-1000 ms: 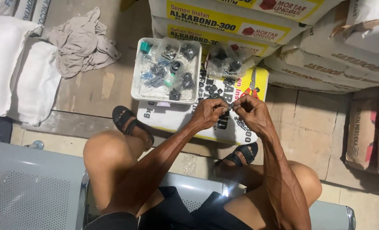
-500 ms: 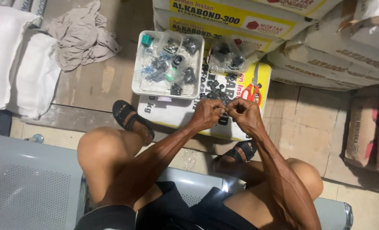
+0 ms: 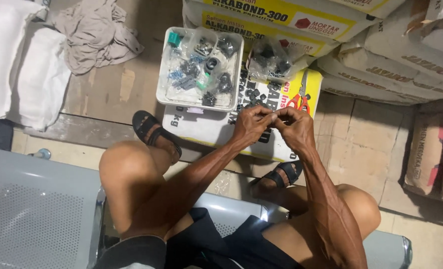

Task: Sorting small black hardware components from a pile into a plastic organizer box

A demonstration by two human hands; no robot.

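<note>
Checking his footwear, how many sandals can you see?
2. One black sandal is on the foot left of the left hand; the other is below the right hand, partly hidden by the forearm.

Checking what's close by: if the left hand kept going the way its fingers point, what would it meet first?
The left hand points toward the right hand; their fingertips already meet, so it would likely press into that hand first.

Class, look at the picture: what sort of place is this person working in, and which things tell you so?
Probably a building-supplies storeroom or shop: stacked sacks of mortar line the floor, a white tray of small bagged parts rests on one, and the person sits on a perforated metal bench.
</note>
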